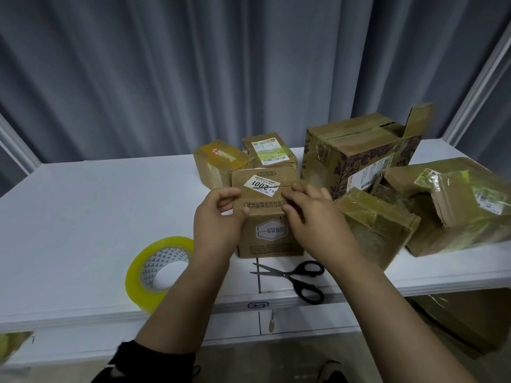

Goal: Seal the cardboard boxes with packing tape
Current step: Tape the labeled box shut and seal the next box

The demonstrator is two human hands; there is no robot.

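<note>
A small cardboard box (269, 233) with a white label on its top stands near the front edge of the white table (83, 217). My left hand (218, 217) grips its left top corner, thumb on the front face and fingers curled over the top flap. My right hand (309, 214) presses on the right part of the top, fingertips at the flap seam. A roll of yellowish packing tape (159, 272) lies tilted on the table to the left of my left arm. Black-handled scissors (298, 277) lie in front of the box.
Several other cardboard boxes crowd the right half of the table: two small ones (221, 161) behind the held box, a big one with an open flap (359, 153), a flat taped one (378, 222) and a torn one (464, 205). Grey curtains hang behind.
</note>
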